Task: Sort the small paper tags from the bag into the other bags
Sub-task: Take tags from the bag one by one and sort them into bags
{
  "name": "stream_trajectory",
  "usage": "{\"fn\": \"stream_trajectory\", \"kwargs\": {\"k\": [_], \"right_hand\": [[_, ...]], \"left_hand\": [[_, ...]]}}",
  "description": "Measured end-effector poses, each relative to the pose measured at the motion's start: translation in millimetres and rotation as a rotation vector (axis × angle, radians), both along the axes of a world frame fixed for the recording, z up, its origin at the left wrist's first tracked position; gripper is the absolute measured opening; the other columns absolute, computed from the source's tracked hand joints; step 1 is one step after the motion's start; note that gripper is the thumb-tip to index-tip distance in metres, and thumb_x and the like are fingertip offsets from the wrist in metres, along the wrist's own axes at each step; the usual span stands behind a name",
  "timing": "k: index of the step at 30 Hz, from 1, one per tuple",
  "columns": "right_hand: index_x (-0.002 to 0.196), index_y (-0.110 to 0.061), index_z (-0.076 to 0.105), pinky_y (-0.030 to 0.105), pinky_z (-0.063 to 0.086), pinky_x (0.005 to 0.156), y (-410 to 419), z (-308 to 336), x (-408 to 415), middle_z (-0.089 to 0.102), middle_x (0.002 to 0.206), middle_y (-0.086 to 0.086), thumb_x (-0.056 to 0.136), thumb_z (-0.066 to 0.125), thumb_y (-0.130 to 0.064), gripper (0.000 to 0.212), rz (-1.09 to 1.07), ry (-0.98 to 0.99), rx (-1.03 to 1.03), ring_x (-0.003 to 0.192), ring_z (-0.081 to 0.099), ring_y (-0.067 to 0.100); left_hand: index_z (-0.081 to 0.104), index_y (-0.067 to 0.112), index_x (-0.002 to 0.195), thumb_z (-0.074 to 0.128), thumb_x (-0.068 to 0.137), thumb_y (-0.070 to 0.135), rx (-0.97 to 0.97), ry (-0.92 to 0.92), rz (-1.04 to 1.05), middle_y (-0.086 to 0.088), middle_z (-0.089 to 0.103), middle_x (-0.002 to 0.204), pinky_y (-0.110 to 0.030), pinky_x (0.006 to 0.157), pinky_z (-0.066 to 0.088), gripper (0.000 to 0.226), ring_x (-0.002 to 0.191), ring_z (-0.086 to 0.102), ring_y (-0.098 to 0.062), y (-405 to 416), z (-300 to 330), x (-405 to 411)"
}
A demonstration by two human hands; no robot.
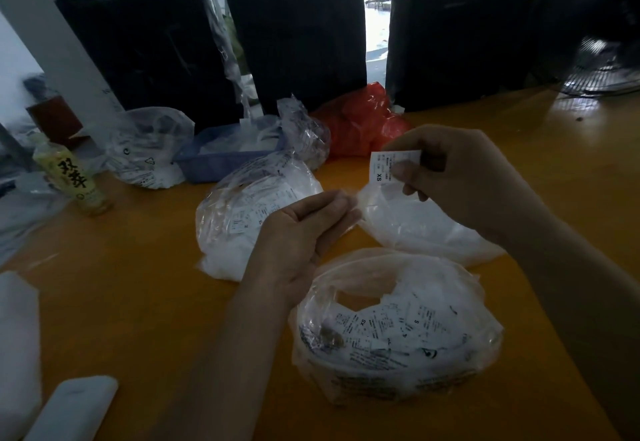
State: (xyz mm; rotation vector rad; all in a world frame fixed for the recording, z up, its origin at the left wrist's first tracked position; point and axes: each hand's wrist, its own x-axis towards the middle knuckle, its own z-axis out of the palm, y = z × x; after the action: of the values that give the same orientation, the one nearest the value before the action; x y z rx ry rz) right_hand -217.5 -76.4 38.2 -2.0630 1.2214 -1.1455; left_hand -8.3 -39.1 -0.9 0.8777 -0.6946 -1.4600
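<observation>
Right of the frame's centre, the right hand (460,177) is pinching an XS paper tag (388,166) directly above the bag mouth (374,201), which the left hand (304,232) is pinching open from the left; tag's long axis running roughly upright.

The small print on the paper tag (389,165) is too blurred to read. The fan (604,69) and the white foam piece (17,343) are cut by the frame edges.

Both forearms reach forward, the left hand (304,229) pinching with fingers together, the right hand (446,177) raised, fingers curled in a pinch.
</observation>
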Motion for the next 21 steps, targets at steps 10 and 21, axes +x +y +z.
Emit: {"fn": "stream_trajectory", "kwargs": {"k": [10,21], "right_hand": [[0.101,-0.034,0.065,0.006,0.048,0.064,7.1,-2.4,10.0,0.061,0.082,-0.022,0.095,0.07,-0.02,0.016,0.009,0.189,-0.118,0.079,0.063,-0.008],[0.109,-0.038,0.069,0.003,0.041,0.062,9.7,-3.1,12.0,0.055,0.081,-0.03,0.095,0.069,-0.026,0.018,0.008,0.413,-0.154,0.074,0.054,-0.014]], "left_hand": [[0.075,-0.001,0.109,0.079,0.073,0.009,-0.049,-0.096,-0.024,-0.018,0.079,0.108,-0.025,0.083,0.062,0.038,0.104,0.077,-0.027,2.0,-1.3,-1.7],[0.085,0.02,0.092,0.082,0.073,0.022,-0.07,-0.291,-0.013,-0.015,0.08,0.101,-0.022,0.077,0.061,0.019,0.096,0.078,-0.023,4.2,-1.3,-5.2]]}}
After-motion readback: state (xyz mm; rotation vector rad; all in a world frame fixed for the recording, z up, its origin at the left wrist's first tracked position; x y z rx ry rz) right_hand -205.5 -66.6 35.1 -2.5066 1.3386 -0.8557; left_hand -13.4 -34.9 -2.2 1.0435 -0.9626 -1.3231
